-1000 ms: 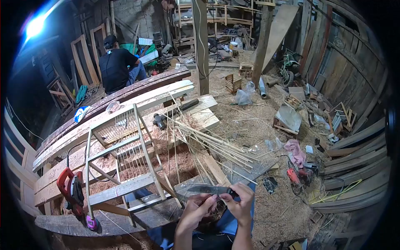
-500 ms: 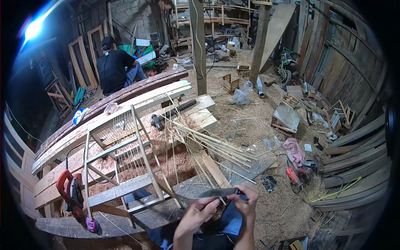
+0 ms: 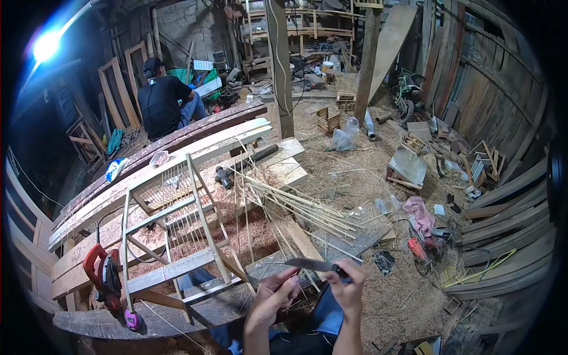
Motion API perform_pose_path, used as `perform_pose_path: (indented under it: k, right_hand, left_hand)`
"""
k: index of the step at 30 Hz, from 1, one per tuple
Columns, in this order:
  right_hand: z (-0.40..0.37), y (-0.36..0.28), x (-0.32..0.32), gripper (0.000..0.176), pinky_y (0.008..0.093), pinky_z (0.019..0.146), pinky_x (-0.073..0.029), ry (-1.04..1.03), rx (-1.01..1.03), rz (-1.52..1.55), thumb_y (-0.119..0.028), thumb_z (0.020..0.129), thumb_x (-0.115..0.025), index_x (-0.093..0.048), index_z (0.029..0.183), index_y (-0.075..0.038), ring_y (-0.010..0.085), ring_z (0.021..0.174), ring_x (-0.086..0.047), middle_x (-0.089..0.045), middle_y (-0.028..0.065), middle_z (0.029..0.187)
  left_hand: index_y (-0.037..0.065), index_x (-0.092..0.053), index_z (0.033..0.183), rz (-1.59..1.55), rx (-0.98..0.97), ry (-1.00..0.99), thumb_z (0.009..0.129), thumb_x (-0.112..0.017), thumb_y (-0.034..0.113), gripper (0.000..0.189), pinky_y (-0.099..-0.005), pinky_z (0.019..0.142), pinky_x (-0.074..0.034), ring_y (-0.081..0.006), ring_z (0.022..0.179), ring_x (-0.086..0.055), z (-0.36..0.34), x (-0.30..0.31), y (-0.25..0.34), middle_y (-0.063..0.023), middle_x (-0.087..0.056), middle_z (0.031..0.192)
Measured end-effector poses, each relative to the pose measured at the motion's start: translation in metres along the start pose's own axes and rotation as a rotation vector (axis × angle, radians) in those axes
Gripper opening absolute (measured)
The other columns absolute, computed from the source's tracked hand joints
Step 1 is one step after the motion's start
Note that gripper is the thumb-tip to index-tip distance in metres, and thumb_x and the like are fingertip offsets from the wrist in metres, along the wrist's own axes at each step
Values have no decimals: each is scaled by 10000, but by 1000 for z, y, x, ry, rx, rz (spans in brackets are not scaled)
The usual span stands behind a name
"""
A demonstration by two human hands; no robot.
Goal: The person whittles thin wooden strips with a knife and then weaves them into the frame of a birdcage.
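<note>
My right hand (image 3: 348, 279) is wrapped round the dark handle of a knife (image 3: 310, 264), whose blade points left above my left hand. My left hand (image 3: 277, 296) is closed, fingers pressed together near the blade tip; a thin pale piece seems to be between them, too small to make out. Beyond my hands, thin wooden sticks (image 3: 307, 207) lie in a loose bundle across the bench. To the left stands a small wooden frame (image 3: 201, 228) with thin rods across it.
A red power tool (image 3: 102, 269) and a pink tape measure (image 3: 133, 320) are at the bench's left. A hammer (image 3: 225, 176) lies among shavings. Another person (image 3: 163, 100) sits at the back left. A red tool (image 3: 417, 248) lies on the floor at right.
The knife blade has risen slightly and now tilts with its tip up, apart from the left fingers. Both hands have shifted a little. The other person's head has turned slightly.
</note>
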State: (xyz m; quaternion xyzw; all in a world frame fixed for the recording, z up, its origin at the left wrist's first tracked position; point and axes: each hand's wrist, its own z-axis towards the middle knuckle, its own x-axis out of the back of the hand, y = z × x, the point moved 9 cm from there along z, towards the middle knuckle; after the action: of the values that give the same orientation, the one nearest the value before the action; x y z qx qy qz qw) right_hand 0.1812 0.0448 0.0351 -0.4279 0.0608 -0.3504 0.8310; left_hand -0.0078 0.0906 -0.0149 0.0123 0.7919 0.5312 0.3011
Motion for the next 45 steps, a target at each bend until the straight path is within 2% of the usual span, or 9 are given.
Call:
perform_pose_path:
  k: [2,8,11,15,27,30,32,38,45]
  right_hand:
    - [-2,-5,-17,365,354,572,-441,-159,-85,-34,-340,775,-864,-690,797,-20,265,604,-602,-637,92,702]
    - [-1,-23,-31,331,366,606,-484,-197,-2,28,-310,774,-855,-699,813,-20,302,654,-653,-667,111,735]
    - [-3,-19,-30,335,367,608,-489,-210,-6,-25,-315,774,-851,-699,817,-20,309,660,-659,-673,116,743]
    - [-2,-17,-28,362,365,593,-483,-237,-13,-90,-339,770,-853,-688,813,-19,304,643,-654,-667,118,733]
    - [-1,-18,-26,419,364,549,-450,-252,-18,-65,-396,776,-854,-673,802,-18,281,575,-603,-604,93,655]
    - [0,-20,-25,420,361,547,-450,-254,14,-100,-396,768,-860,-682,807,-18,267,572,-604,-605,88,648]
    - [-1,-17,-24,415,356,548,-451,-255,-4,-81,-392,762,-865,-692,809,-18,258,571,-605,-611,84,648]
    - [1,-4,-6,427,344,549,-452,-180,57,-70,-405,716,-886,-723,816,-23,239,566,-606,-636,68,654]
    - [-3,19,14,427,393,598,-425,-32,71,-363,-455,734,-868,-690,768,-68,275,645,-619,-632,47,679]
  left_hand:
    - [-22,-682,1065,-61,-2,7,1009,-651,147,180,-225,476,-282,-51,538,-401,1,3,-2,-37,-622,757]
    - [-54,-698,960,56,-18,-2,1002,-665,150,211,-219,489,-349,-74,606,-536,0,-5,-8,-64,-674,794]
    - [-14,-723,980,145,-32,66,1009,-668,230,252,-197,539,-376,-35,641,-521,-2,-9,-8,-11,-666,805]
    - [-45,-694,984,155,-26,75,994,-678,154,200,-218,531,-397,-68,625,-535,0,-8,-9,-53,-669,803]
    - [-16,-678,1023,157,34,69,1044,-612,214,240,-219,624,-465,-67,741,-576,-3,-3,-20,2,-658,860]
    - [-15,-689,1057,187,57,-59,1047,-608,207,237,-224,689,-499,-71,795,-604,-1,-6,-28,-6,-681,903]
    - [-33,-683,1060,323,-135,-1,1046,-609,183,229,-227,731,-508,-64,829,-611,-2,-10,-13,-21,-695,932]
    - [-51,-647,1099,391,-325,70,1039,-612,141,204,-217,723,-491,-54,857,-600,-9,-24,11,-38,-696,959]
    - [-29,-617,1068,336,-177,81,1041,-613,171,202,-225,778,-478,-64,855,-593,-2,-15,10,-33,-674,900]
